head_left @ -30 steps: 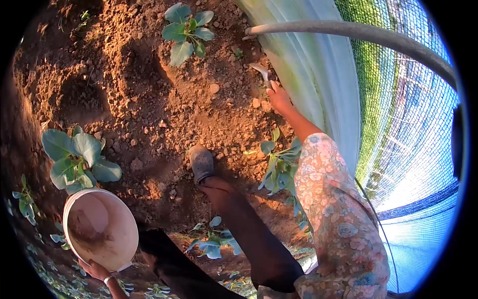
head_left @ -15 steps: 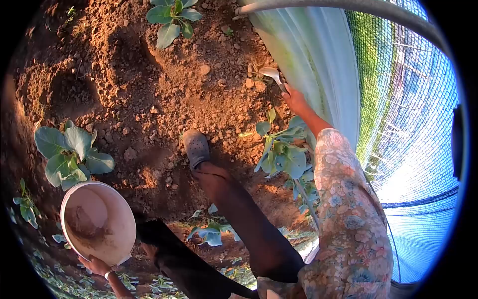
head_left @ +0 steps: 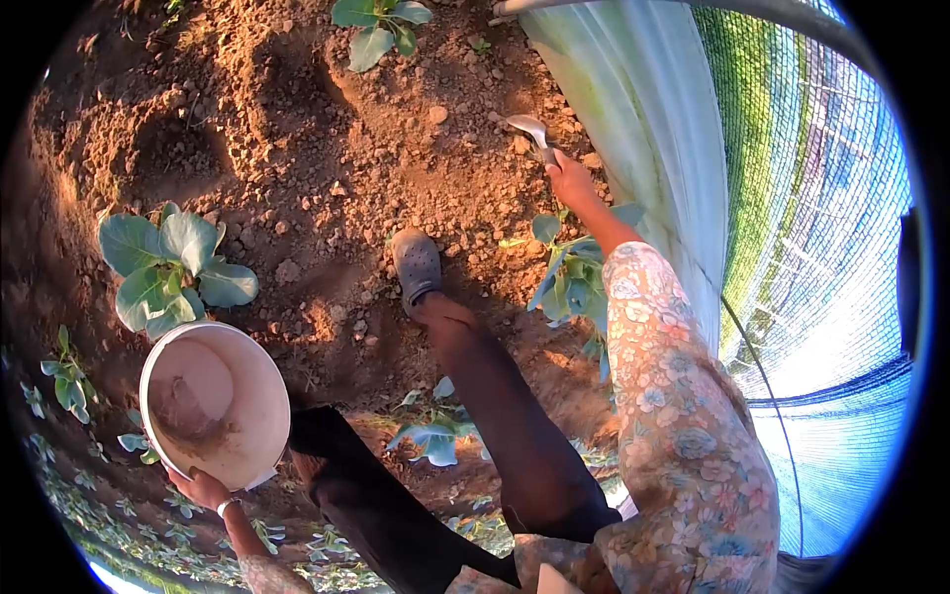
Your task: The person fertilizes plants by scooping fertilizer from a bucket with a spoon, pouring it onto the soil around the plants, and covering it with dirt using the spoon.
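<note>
Leftward over the ground goes the spoon [head_left: 526, 126], out from beside the plastic sheet [head_left: 633, 99] and now above a cluster of clods [head_left: 522, 146], while the whole view has shifted so the leafy plants ride higher in the frame. Right hand [head_left: 572, 182], upper right of centre: fingers closed round the handle, grip firm, no gap showing. Whether the spoon's bowl carries anything, or brushes the soil [head_left: 327, 208], I cannot tell; it's too small to read.

Down to the lower left, and the left hand [head_left: 204, 489] has the white bucket [head_left: 262, 426], fingers curled at its lower edge, some of them hidden behind it. Mouth towards us, and inside, a patch of brown residue [head_left: 190, 408] lies on the bottom, the walls mostly bare above it. Just above the bucket, a broad-leaved plant [head_left: 186, 243]; another [head_left: 371, 45] at the top of the frame, and a third [head_left: 574, 287] close by the floral sleeve [head_left: 658, 366].

How far along? Mid-work, I'd judge: spoon out, bucket still in hand, a little brown matter left in it. Which parts of the ground are done doesn't show. One clog [head_left: 417, 262] stands planted mid-frame.
</note>
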Tool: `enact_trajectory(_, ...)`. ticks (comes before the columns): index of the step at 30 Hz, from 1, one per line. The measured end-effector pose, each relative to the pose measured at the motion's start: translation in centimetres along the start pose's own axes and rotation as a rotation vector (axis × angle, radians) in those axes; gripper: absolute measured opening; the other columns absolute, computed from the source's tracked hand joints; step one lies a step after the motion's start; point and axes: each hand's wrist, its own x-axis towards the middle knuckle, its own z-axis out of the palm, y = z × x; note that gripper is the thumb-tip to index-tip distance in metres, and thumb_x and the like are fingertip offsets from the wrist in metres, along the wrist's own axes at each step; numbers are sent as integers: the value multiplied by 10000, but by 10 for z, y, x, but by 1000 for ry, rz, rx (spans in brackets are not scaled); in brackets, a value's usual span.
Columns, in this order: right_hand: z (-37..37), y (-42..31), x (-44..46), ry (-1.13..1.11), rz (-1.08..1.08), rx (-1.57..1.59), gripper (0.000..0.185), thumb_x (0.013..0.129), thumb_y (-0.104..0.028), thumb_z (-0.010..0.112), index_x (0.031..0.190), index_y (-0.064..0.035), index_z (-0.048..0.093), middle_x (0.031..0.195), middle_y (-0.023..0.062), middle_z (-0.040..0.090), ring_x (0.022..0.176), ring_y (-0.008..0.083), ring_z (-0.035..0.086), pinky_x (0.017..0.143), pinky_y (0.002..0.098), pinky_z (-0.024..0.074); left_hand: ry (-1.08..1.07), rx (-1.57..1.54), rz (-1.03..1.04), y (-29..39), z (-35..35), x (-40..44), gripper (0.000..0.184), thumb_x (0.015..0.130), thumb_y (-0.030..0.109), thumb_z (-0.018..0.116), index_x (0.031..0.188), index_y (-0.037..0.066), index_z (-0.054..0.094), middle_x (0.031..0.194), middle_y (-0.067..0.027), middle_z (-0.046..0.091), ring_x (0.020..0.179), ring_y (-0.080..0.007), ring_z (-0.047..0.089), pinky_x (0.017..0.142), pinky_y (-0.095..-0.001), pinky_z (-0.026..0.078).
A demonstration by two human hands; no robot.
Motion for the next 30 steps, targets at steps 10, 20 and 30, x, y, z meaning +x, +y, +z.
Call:
enact_trajectory(10, -67, -143, -146, -399, 459, 605, 396, 862, -298, 574, 1201, -104, 515, 599, 51, 502, 453, 156, 490, 430, 294, 420, 38, -105, 116, 11, -5, -5, 502, 712, -62, 451, 1206, 19, 474, 1006, -209, 485, 957, -409, 503, 848, -460, 409)
enact_trajectory(20, 107, -459, -352, -960, -553, 293, 315, 808, -254, 569, 1010, -12, 578, 683, 176, 588, 592, 292, 587, 584, 395, 463, -66, -331, 25, -23, -35, 16, 539, 679, -23, 517, 1209, 49, 449, 966, -195, 428, 874, -406, 506, 752, -475, 432)
enact_trajectory(30, 301, -606, -421, -520, -459, -79, 363, 839, -145, 506, 1144, 36, 430, 867, 262, 616, 764, 379, 621, 649, 453, 494, -204, -608, 13, -102, -126, 65, 553, 581, -86, 517, 1128, -2, 540, 937, -158, 494, 890, -333, 506, 829, -391, 413)
